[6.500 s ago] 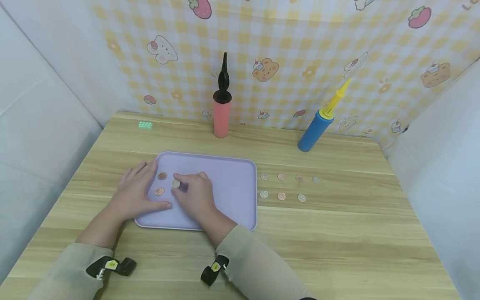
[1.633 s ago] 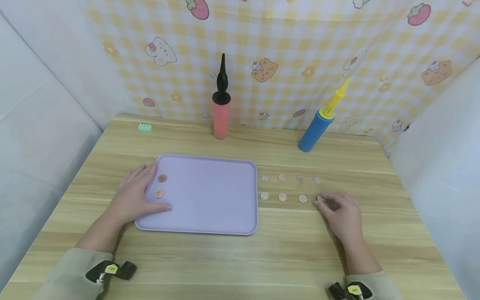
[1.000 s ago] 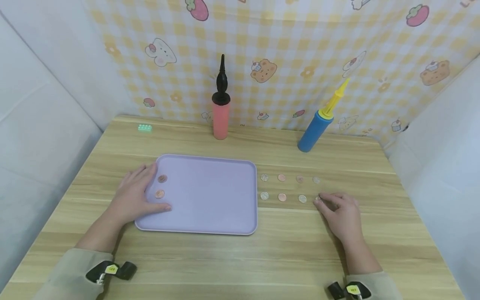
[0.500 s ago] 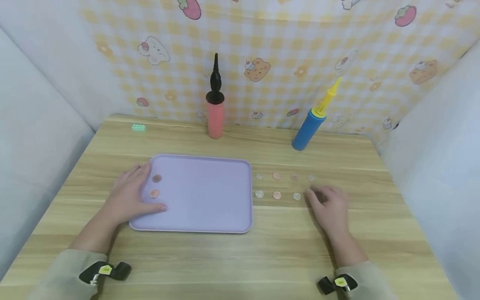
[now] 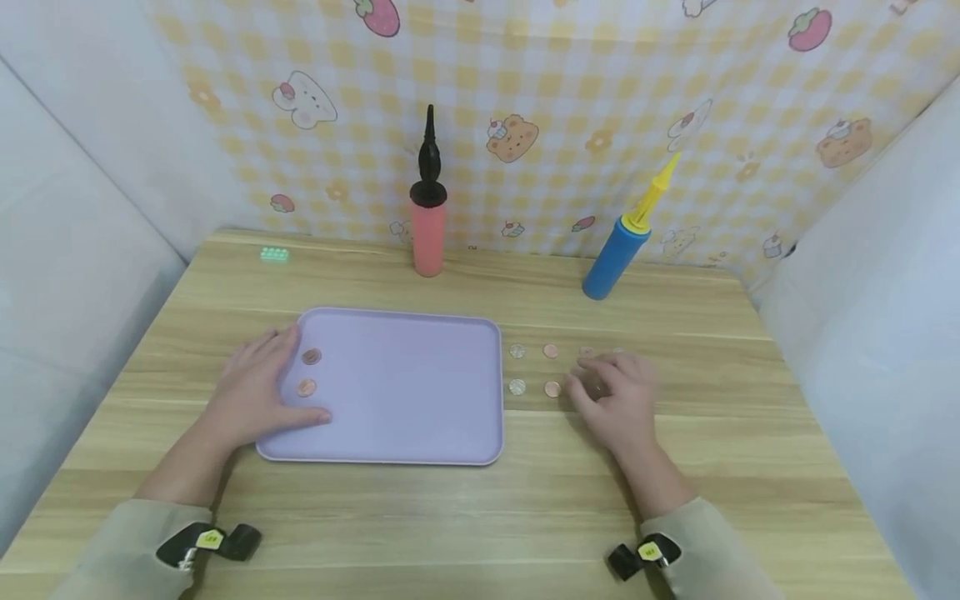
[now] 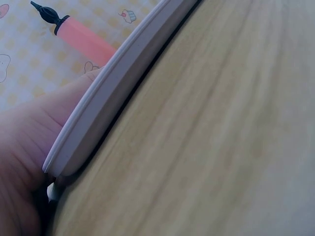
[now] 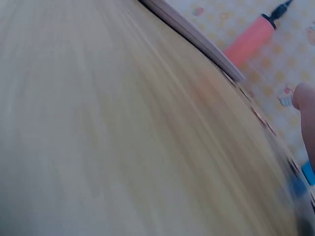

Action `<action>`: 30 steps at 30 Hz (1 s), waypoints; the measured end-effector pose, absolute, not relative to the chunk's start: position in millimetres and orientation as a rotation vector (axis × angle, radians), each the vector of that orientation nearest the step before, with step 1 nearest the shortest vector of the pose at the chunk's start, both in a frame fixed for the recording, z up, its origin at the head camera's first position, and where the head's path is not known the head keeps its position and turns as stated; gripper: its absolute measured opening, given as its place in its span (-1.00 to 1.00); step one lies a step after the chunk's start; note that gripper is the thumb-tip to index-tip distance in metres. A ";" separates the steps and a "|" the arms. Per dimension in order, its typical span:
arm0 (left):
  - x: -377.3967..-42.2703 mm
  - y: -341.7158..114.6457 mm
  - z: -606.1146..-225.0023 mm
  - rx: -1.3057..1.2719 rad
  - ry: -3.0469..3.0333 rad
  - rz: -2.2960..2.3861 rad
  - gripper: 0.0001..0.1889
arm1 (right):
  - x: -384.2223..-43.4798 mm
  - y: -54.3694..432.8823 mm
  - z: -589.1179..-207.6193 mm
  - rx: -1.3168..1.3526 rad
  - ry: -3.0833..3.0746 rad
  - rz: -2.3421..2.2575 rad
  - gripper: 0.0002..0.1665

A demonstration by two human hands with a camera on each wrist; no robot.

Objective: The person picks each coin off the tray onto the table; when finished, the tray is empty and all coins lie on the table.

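Observation:
My left hand rests on the left edge of a lilac tray, fingers along the outside and thumb stretched over its surface. Close to that hand, a dark copper coin and a brighter copper coin lie on the tray. Right of the tray, silver and copper coins form two rows on the table, among them a silver coin and a copper coin. Over the right part of these rows is my right hand, thumb and forefinger apart, nothing seen pinched. It hides some coins. The right wrist view is blurred.
A pink hand pump with a black top stands behind the tray. A blue and yellow pump leans against the checked cloth at the back right. A mint-green toy brick lies at the table's far left.
My right hand has carried a silver coin from the tray to the lower row's right end. It has since lifted from there and moved left. My left hand has stayed on the tray.

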State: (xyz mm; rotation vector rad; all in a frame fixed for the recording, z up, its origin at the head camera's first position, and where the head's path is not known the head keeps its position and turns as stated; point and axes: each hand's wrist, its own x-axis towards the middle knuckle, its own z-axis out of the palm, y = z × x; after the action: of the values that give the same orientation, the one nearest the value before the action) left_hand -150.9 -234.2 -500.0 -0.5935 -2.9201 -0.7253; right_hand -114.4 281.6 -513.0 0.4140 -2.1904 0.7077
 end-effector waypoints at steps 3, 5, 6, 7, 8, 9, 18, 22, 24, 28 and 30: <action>-149.8 -234.5 -499.4 -0.592 -2.918 -0.723 0.51 | -123.1 259.4 -510.5 0.510 -2.161 0.695 -0.58; -149.4 -234.5 -499.4 -0.594 -2.916 -0.717 0.50 | -127.9 244.2 -508.4 0.562 -2.164 0.688 -0.56; -149.3 -234.5 -499.4 -0.595 -2.915 -0.714 0.50 | -130.2 236.5 -507.4 0.584 -2.171 0.686 -0.55; -149.3 -234.7 -499.3 -0.596 -2.914 -0.712 0.50 | -132.1 228.8 -506.0 0.604 -2.182 0.684 -0.55; -149.4 -234.8 -499.2 -0.596 -2.913 -0.711 0.50 | -134.0 221.2 -504.6 0.621 -2.196 0.677 -0.54; -149.5 -235.0 -499.1 -0.595 -2.914 -0.711 0.50 | -135.7 213.6 -503.1 0.634 -2.216 0.671 -0.54; -149.7 -235.0 -497.8 -0.606 -2.916 -0.688 0.50 | -147.8 149.8 -496.7 0.745 -2.258 0.535 -0.63; -149.8 -234.1 -498.0 -0.607 -2.918 -0.686 0.51 | -148.6 123.0 -494.3 0.817 -2.218 0.503 -0.72; -150.2 -233.9 -498.6 -0.602 -2.923 -0.684 0.52 | -147.3 109.4 -492.8 0.868 -2.207 0.463 -0.75; -150.2 -233.7 -498.5 -0.590 -2.932 -0.677 0.54 | -142.7 82.3 -489.5 0.968 -2.192 0.406 -0.78; -149.8 -233.3 -497.6 -0.590 -2.935 -0.674 0.55 | -140.3 70.3 -487.6 0.994 -2.209 0.389 -0.78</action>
State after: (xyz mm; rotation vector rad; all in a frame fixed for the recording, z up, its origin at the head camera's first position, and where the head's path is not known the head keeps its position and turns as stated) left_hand -149.8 -233.3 -497.6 -0.5901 -2.9346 -0.6745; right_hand -140.3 70.3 -487.6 0.9938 -2.2092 0.3891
